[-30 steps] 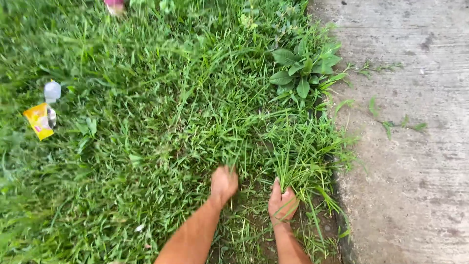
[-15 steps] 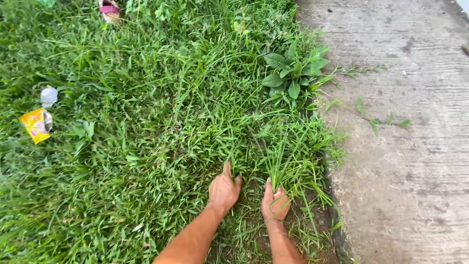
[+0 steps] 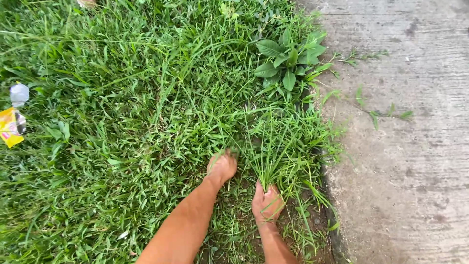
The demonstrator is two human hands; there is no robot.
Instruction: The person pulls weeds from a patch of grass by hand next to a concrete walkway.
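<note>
My right hand (image 3: 266,202) is closed around the base of a tuft of long grass (image 3: 273,146), and the fingers are together and clamped on the stems, low near the soil. The blades of this tuft rise up and spread away from my fist. The tuft stands just beside the edge of the concrete path (image 3: 405,146), on the grass side, and some of its blades lean over this edge.

My left hand (image 3: 222,167) is pushed into the lawn (image 3: 122,122) just beside the tuft, on the side away from the concrete path. Its fingertips are hidden under the grass, so I cannot tell if the fingers are apart or if they hold something.

A broad-leaved weed (image 3: 288,58) grows also at the edge of the concrete path, farther from me than the tuft. A thin creeping shoot (image 3: 386,115) lies on the concrete itself. Well apart from the path, at the far side of the lawn, lie a yellow wrapper (image 3: 9,128) and, near it, a small pale crumpled piece of litter (image 3: 19,93).
</note>
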